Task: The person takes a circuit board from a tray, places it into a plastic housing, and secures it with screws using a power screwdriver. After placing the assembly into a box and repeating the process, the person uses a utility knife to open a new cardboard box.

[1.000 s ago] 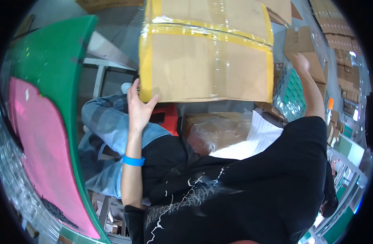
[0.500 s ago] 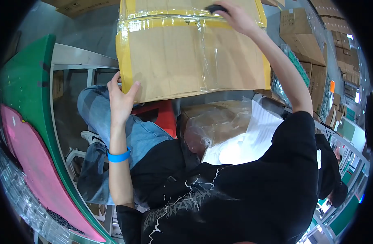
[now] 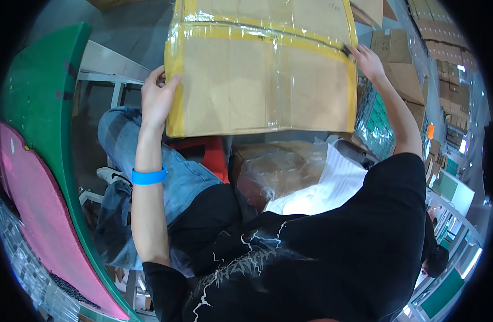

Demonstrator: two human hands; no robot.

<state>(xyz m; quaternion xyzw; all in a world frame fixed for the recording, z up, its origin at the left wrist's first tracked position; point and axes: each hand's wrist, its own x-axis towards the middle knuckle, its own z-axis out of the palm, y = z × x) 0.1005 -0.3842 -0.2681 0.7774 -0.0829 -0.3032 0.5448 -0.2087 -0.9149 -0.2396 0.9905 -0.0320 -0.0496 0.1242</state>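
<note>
A large cardboard box (image 3: 230, 86) with yellow tape along its edges and middle seam is in front of me. My left hand (image 3: 159, 99) grips its left edge, the thumb over the top face and the fingers bent round the side. At the right end of the seam, my right hand (image 3: 370, 64) is closed on a small black cutter (image 3: 346, 51), mostly hidden by the fingers. A dark slit (image 3: 278, 33) runs along the taped seam from the left edge towards the cutter.
On the left stands a green-topped table (image 3: 40, 91) with a pink mat (image 3: 40, 204). Below the box are a red stool (image 3: 214, 158), a plastic-wrapped carton (image 3: 281, 161) and white paper (image 3: 338, 174). Cartons (image 3: 391, 51) and wrapped green items (image 3: 378, 126) stand right; another person (image 3: 437, 260) is beyond.
My right hand has drawn the cutter rightwards along the seam to the box's right edge, and the dark slit is now longer. My left hand still grips the left edge, slightly higher in view.
</note>
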